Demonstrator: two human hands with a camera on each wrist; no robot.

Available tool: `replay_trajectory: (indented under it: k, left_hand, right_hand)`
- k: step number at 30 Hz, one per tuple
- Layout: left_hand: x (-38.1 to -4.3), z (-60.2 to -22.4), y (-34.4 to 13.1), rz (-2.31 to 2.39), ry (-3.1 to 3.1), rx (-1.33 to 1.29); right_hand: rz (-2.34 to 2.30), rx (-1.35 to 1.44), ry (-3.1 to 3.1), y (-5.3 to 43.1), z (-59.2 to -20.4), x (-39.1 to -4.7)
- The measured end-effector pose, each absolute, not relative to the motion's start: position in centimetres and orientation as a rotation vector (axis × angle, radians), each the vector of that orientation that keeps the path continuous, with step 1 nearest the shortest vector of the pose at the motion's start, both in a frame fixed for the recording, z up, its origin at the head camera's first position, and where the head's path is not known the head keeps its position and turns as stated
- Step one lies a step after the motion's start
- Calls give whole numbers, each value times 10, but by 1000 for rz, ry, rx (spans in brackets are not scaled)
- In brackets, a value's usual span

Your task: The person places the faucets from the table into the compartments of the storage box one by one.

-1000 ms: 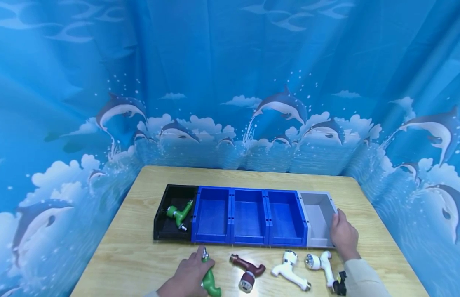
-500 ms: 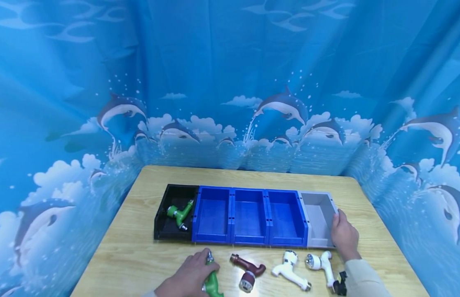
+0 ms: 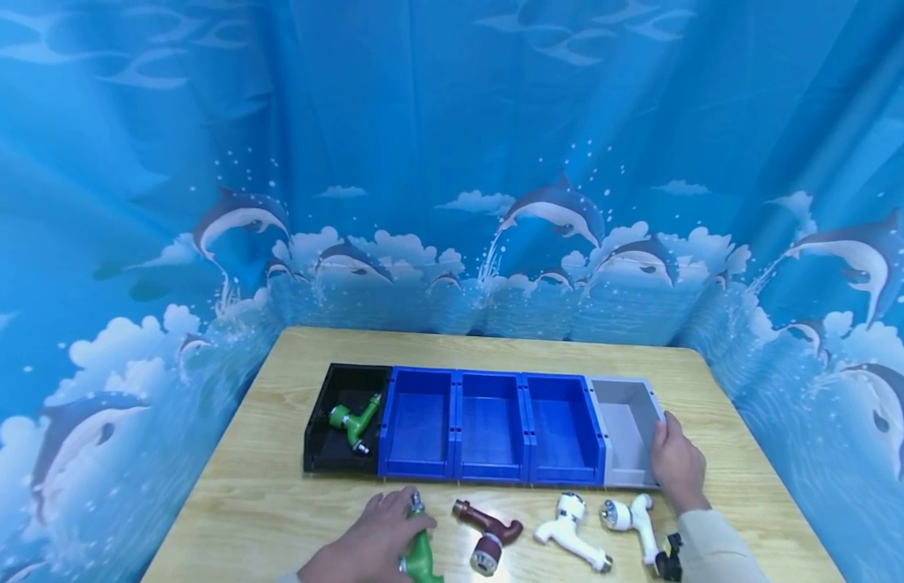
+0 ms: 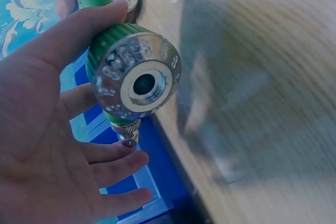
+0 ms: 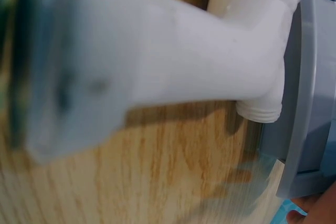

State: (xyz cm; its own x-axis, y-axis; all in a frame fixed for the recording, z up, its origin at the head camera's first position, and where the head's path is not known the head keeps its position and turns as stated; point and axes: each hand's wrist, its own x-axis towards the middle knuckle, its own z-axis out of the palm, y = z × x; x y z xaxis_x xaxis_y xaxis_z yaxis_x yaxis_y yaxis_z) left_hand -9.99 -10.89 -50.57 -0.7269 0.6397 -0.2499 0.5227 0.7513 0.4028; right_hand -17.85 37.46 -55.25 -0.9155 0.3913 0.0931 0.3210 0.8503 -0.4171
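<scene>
My left hand (image 3: 379, 534) grips a green faucet (image 3: 421, 557) near the table's front edge. In the left wrist view the thumb lies over its ribbed green collar, the fingers are behind it, and the silver ring end (image 4: 149, 85) faces the camera. My right hand (image 3: 678, 465) holds the right side wall of the grey bin (image 3: 623, 429), thumb at the rim. Close to the right wrist camera, a white faucet (image 5: 205, 56) lies beside that bin. A second green faucet (image 3: 356, 423) rests inside the black bin (image 3: 317, 465) at the left end.
Three blue bins (image 3: 490, 425) stand in a row between the black and grey ones. On the wooden table (image 3: 233, 478) in front lie a brown faucet (image 3: 488, 530) and two white faucets, one of them (image 3: 569, 530) near the middle. A blue dolphin-print curtain (image 3: 452, 162) encloses the table.
My left hand has shifted slightly right and toward the front edge, taking the green faucet along. The right hand stays at the grey bin.
</scene>
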Motion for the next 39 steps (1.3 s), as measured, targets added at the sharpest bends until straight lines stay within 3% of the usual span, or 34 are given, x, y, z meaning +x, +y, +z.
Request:
replay_trajectory:
  k: [39]
  left_hand:
    - [-116, -470, -111, 557, 2624, 861]
  right_hand:
    - [636, -588, -2875, 373, -553, -178]
